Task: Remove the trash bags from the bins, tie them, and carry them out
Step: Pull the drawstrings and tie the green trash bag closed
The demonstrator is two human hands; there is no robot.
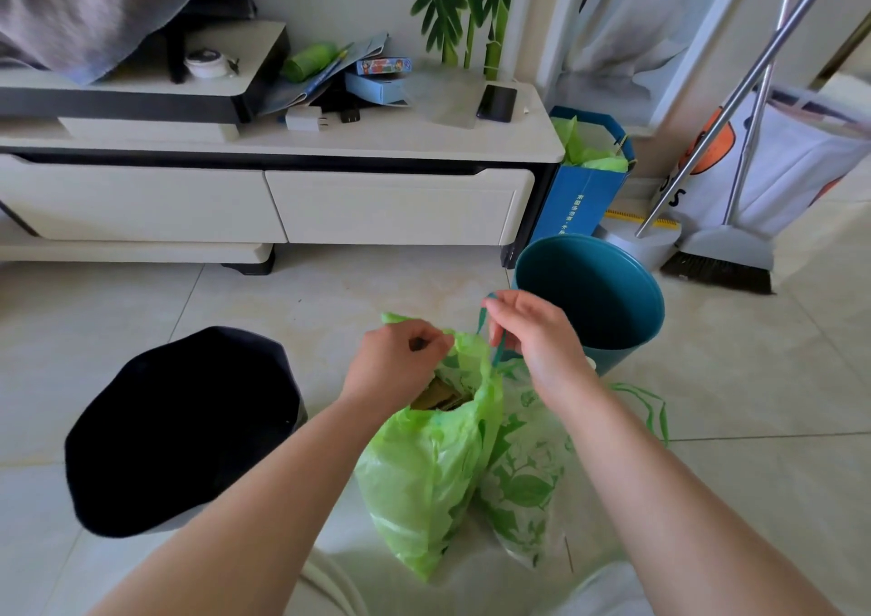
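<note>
Left hand (400,356) grips the rim of the green bag (424,479); right hand (532,332) pinches a teal strap (481,321); teal bin (594,285) far right; dark bin (184,431) left.

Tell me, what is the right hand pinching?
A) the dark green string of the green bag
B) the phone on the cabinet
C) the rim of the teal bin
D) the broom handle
A: the right hand pinches the dark green string rising from the green bag, while the left hand grips the bag's rim.
</note>
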